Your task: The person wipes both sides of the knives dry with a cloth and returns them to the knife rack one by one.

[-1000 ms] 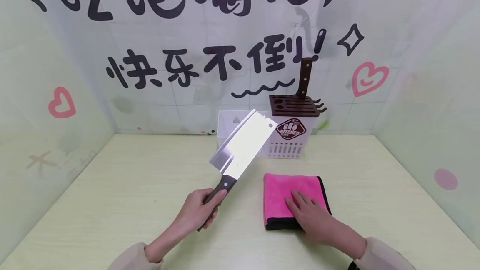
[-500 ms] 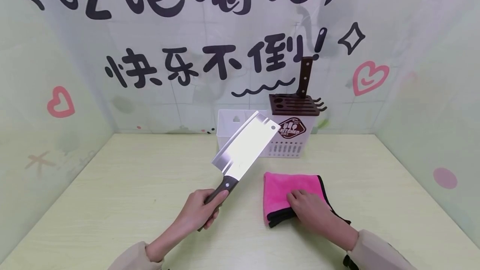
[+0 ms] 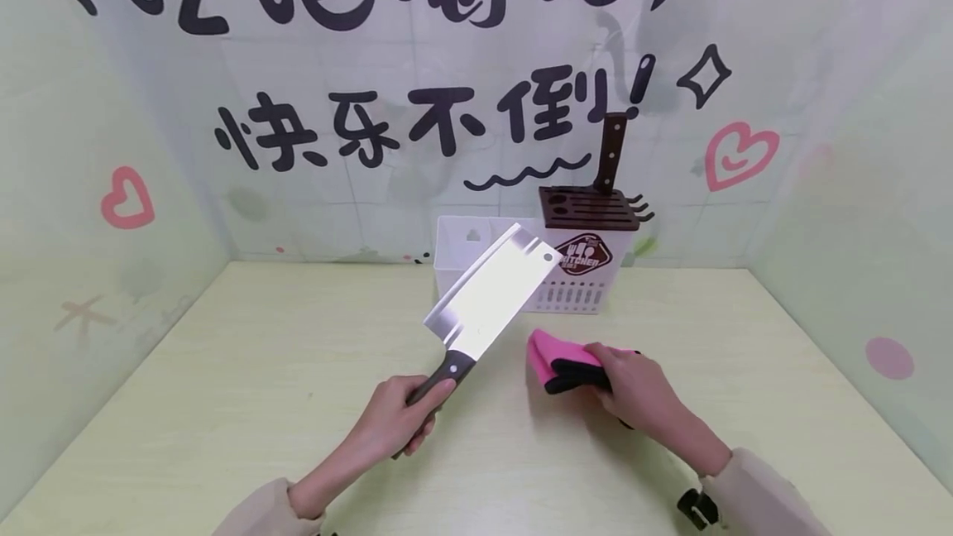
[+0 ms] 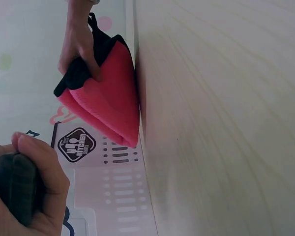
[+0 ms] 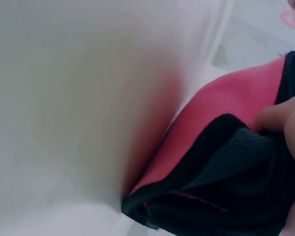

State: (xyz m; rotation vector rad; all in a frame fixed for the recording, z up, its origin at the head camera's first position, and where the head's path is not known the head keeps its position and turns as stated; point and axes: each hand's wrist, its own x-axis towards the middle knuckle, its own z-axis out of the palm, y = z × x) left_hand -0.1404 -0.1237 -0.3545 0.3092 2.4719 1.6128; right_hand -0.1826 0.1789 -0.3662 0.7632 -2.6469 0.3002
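Note:
My left hand [image 3: 402, 416] grips the dark handle of a cleaver [image 3: 495, 296], its broad shiny blade slanting up and to the right above the table. In the left wrist view only the handle end [image 4: 19, 184] shows inside the curled fingers. My right hand [image 3: 640, 387] pinches a folded pink cloth [image 3: 554, 351] with black edging at its near side. The cloth is bent in the grip, and its near edge is raised off the table. In the right wrist view the thumb lies on the cloth's [image 5: 236, 93] black-edged fold.
Behind the blade stands a white holder [image 3: 577, 296] with a brown slotted top [image 3: 588, 209] and an open compartment on its left. One brown-handled knife [image 3: 610, 151] stands in the slots. Printed walls enclose the pale wooden table [image 3: 223, 404] at the back and sides.
My right hand first lay flat on the cloth, then curled its fingers and has now lifted and bunched the near edge. The left hand and cleaver have barely moved.

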